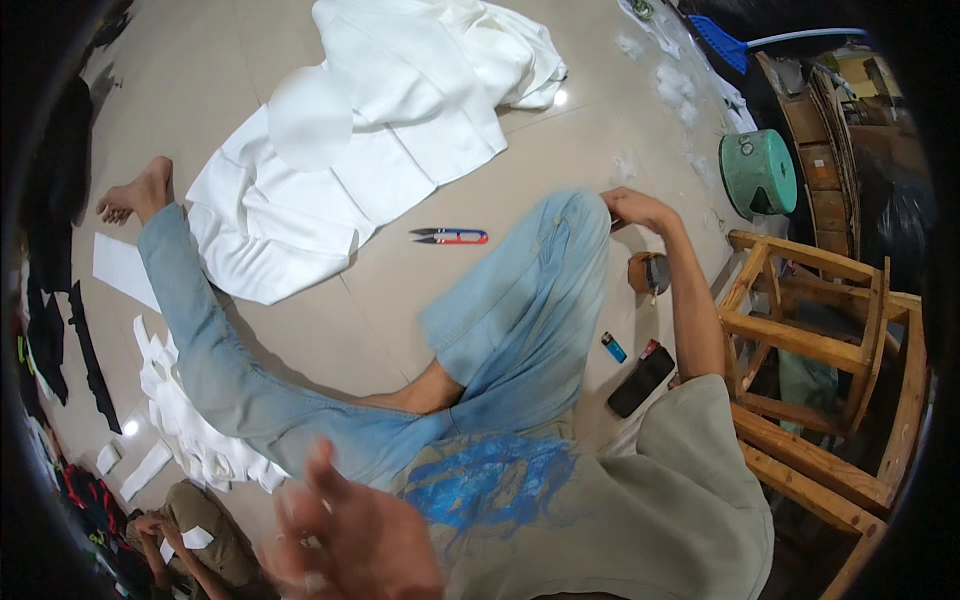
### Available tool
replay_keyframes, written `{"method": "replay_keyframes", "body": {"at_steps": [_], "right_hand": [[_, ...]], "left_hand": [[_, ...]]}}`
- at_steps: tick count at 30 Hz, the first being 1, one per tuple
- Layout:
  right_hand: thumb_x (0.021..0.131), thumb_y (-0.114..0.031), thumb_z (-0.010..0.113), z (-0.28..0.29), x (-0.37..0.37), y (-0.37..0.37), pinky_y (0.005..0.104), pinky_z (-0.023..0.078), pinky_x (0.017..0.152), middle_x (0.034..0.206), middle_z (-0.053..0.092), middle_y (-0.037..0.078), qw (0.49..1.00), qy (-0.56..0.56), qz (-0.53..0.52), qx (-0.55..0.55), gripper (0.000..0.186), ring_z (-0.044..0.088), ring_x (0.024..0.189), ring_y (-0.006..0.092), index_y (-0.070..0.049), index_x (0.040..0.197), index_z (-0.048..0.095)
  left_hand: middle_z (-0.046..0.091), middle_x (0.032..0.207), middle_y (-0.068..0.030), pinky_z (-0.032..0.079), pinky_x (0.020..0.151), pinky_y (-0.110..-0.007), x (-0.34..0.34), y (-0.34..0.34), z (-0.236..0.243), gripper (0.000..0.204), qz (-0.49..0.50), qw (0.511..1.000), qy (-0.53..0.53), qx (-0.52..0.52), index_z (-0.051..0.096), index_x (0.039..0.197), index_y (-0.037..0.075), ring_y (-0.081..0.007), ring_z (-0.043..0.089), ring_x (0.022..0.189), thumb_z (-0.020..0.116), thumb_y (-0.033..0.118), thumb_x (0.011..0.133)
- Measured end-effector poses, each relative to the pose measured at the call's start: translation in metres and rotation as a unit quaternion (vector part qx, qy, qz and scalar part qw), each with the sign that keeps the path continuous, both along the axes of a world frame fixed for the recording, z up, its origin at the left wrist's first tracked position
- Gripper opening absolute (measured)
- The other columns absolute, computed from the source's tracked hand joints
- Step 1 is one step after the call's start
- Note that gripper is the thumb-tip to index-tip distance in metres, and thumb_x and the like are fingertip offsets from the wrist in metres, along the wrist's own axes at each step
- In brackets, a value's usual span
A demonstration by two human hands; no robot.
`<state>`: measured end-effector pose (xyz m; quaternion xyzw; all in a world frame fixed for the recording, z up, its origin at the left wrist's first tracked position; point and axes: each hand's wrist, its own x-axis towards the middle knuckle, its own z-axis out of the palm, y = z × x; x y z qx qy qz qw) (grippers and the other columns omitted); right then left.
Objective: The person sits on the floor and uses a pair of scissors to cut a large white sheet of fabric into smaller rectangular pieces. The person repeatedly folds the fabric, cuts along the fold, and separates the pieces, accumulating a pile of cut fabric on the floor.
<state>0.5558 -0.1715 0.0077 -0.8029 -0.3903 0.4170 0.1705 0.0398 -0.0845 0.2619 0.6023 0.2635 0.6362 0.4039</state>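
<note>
My left hand [360,530] is raised at the lower edge, palm showing. Its fingers are apart and somewhat blurred, with nothing seen in them. At my bent knee, my right hand [640,210] touches the light blue trousers [520,290]; its fingers are partly hidden, so I cannot make out whether they hold anything. Thread snips [448,237] with blue and red handles lie on the tiles between my legs. Beyond them, a large white cloth [350,150] is spread in folds. A blue lighter [613,347] and a black phone-like object [641,380] lie beside my right forearm.
Wooden stools [800,340] and a green pot-like container [760,172] stand at the right. A brown cup-like object [648,273] is near my right forearm. White cloth pieces [190,420] lie at the left. At lower left, another person's hands [150,525] hold a white piece.
</note>
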Motion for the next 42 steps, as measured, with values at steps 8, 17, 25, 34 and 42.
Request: {"method": "replay_keyframes", "body": {"at_steps": [8, 17, 25, 34, 42], "right_hand": [[0.097, -0.034, 0.069, 0.043, 0.137, 0.017, 0.0336, 0.058, 0.07, 0.097, 0.076, 0.017, 0.902, -0.326, -0.241, 0.151, 0.041, 0.072, 0.072, 0.0198, 0.0, 0.118, 0.073], [0.103, -0.031, 0.06, 0.043, -0.076, 0.084, 0.0324, 0.053, 0.08, 0.1, 0.069, 0.009, 0.949, -0.137, -0.036, 0.283, 0.035, 0.066, 0.086, 0.02, 0.0, 0.115, 0.072], [0.102, -0.03, 0.063, 0.016, -0.208, 0.135, 0.0334, 0.051, 0.091, 0.115, 0.067, 0.011, 0.928, -0.186, 0.078, 0.314, 0.036, 0.065, 0.098, 0.0225, -0.001, 0.121, 0.071], [0.101, -0.029, 0.065, -0.022, -0.173, 0.108, 0.0346, 0.049, 0.104, 0.132, 0.065, 0.013, 0.924, -0.16, 0.037, 0.345, 0.038, 0.065, 0.113, 0.0255, -0.002, 0.128, 0.07], [0.092, -0.015, 0.076, 0.025, -0.391, 0.156, 0.0468, 0.047, 0.102, 0.121, 0.069, 0.018, 0.892, -0.123, 0.198, 0.386, 0.032, 0.062, 0.116, 0.0379, -0.001, 0.119, 0.068]], "left_hand": [[0.042, 0.161, -0.0214, 0.028, 0.123, -0.05, -0.14, 0.061, -0.119, 0.041, 0.129, 0.896, 0.385, -0.179, 0.052, 0.142, 0.0, -0.0367, 0.042, 0.148, 0.053, 0.015, 0.104], [0.04, 0.161, -0.0235, 0.02, 0.123, -0.066, -0.198, 0.063, -0.176, 0.035, 0.292, 0.682, 0.661, -0.113, 0.065, 0.13, 0.003, -0.0407, 0.031, 0.153, 0.058, 0.018, 0.1], [0.03, 0.169, -0.0144, 0.013, 0.127, -0.062, -0.185, 0.016, -0.195, 0.03, 0.271, 0.777, 0.556, -0.113, 0.064, 0.124, 0.007, -0.0331, 0.023, 0.158, 0.063, 0.014, 0.094], [0.042, 0.162, -0.0148, 0.017, 0.125, -0.063, -0.177, 0.056, -0.203, 0.034, 0.301, 0.769, 0.555, -0.098, 0.067, 0.128, 0.008, -0.0336, 0.032, 0.154, 0.063, 0.014, 0.094], [0.061, 0.143, -0.0144, 0.04, 0.114, -0.048, -0.184, 0.165, -0.179, 0.052, 0.216, 0.9, 0.377, -0.026, 0.068, 0.127, 0.006, -0.0367, 0.054, 0.135, 0.053, -0.014, 0.081]]}}
